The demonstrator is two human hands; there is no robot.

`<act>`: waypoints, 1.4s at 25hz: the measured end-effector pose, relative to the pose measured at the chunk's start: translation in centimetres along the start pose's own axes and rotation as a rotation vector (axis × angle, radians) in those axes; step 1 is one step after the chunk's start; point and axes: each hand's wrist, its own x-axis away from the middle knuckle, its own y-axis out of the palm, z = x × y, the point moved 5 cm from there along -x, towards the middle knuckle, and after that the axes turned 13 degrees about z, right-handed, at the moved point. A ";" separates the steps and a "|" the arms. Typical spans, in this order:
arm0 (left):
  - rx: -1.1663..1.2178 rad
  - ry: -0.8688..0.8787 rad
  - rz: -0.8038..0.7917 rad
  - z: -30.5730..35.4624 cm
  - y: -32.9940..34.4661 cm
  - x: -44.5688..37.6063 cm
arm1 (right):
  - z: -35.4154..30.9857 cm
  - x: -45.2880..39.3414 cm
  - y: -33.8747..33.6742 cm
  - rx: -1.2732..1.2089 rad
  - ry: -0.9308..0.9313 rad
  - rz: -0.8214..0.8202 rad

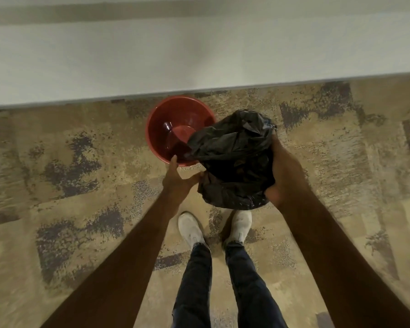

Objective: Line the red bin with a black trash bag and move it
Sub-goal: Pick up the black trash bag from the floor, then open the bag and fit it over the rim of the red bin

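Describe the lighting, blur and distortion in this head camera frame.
Head view: dim, warm light; the red bin shows a small glare spot inside; the black trash bag is mostly dark with faint sheen on its creases. Head view: soft motion blur on the right hand, left hand and carpet. Head view: wide-angle bending tilts the wall base line.
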 end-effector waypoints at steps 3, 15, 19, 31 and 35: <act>-0.171 0.166 0.115 0.5 0.2 -0.2 | -0.4 1.1 0.7 0.052 -0.004 -0.108; 0.352 -0.060 0.220 2.0 -1.6 -0.4 | -6.2 -2.0 -2.3 0.027 -0.204 -0.102; 0.586 -0.135 0.347 4.5 -3.9 -1.7 | -7.2 -4.0 -5.1 0.368 -0.549 0.102; 0.470 0.307 0.491 12.8 -8.6 0.6 | -7.6 -3.1 -3.1 0.548 -1.134 0.335; 0.116 0.300 0.450 7.3 -7.9 0.9 | -5.4 -2.8 -2.7 0.437 -1.149 0.243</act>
